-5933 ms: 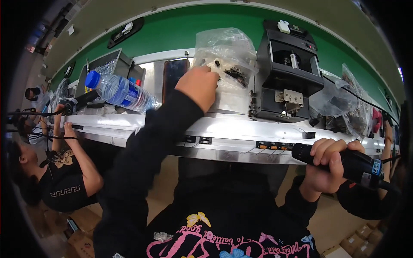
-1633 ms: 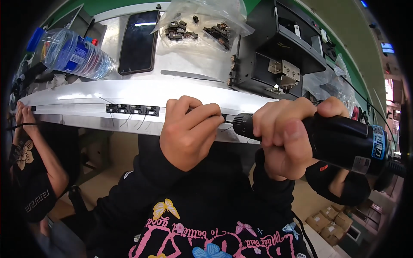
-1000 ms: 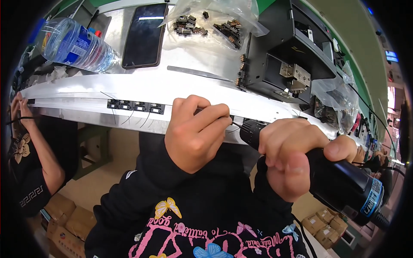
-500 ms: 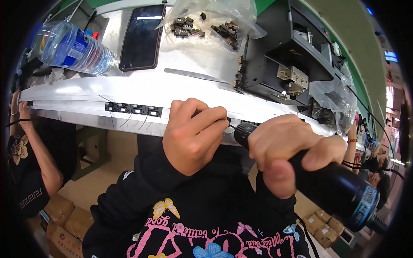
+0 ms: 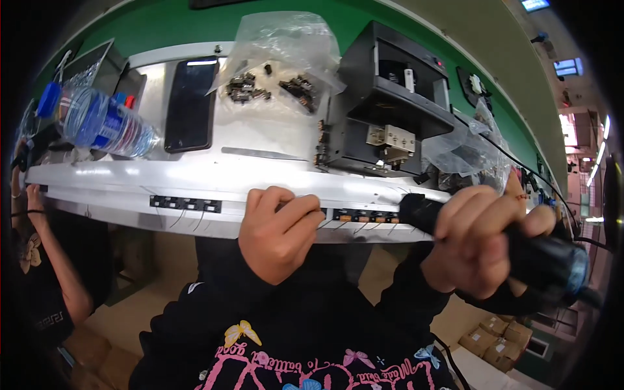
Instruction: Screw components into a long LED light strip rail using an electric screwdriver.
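My left hand point(image 5: 276, 237) rests at the front edge of a long white rail point(image 5: 123, 172), its fingers curled and pressed together; what they hold, if anything, is hidden. My right hand point(image 5: 478, 237) is wrapped round a black electric screwdriver point(image 5: 543, 263), blurred by motion. The tool's front end points left over the rail, near the right end of a row of small black parts with orange-brown pieces point(image 5: 367, 216). Left of my left hand, another row of small black parts point(image 5: 185, 204) sits along the rail. Thin wires hang from both rows.
Behind the rail lie a phone point(image 5: 190, 107), a water bottle point(image 5: 107, 123), and a clear bag point(image 5: 283, 49) with small dark parts. A black machine with a metal block point(image 5: 395, 142) stands right of them. A co-worker's arm point(image 5: 62, 260) is at far left; cartons point(image 5: 497, 341) are below right.
My right hand has drawn the electric screwdriver rightward, away from my left hand, uncovering the row with orange-brown pieces. My left hand stays curled at the rail. The view has tilted up.
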A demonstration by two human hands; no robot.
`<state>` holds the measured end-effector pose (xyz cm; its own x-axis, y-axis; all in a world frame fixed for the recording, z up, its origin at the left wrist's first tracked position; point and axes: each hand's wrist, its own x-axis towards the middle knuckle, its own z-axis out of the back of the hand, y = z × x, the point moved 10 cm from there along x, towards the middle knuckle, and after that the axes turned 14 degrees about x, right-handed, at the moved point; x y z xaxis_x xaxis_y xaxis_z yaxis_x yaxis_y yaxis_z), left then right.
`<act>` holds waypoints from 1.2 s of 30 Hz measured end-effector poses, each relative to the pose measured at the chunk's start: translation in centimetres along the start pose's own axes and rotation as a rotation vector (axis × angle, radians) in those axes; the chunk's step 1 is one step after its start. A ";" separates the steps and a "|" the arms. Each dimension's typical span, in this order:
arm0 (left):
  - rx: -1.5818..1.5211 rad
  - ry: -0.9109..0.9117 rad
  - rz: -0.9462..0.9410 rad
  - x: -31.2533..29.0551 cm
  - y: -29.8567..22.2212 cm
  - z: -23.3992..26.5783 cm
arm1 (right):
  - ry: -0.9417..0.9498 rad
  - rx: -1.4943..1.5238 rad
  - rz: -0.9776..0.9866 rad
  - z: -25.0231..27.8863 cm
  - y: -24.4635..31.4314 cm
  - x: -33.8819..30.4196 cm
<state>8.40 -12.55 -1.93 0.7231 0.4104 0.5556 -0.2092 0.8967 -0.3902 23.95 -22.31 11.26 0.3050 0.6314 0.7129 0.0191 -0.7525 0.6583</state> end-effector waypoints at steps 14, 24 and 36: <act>-0.082 0.025 0.035 0.1 0.9 0.4 | 0.269 -0.179 -0.122 0.7 -4.6 3.7; -0.142 -0.005 -0.013 -0.7 0.9 0.2 | -0.513 -0.387 -0.111 -1.3 -3.9 -1.1; -0.140 -0.012 -0.030 -0.9 1.3 0.5 | -0.373 -0.237 -0.185 -4.0 -7.2 -3.3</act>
<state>7.10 -11.68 -2.59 0.7199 0.3865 0.5765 -0.0934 0.8770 -0.4714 19.02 -18.25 5.10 0.6386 0.6081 0.4715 -0.0988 -0.5428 0.8340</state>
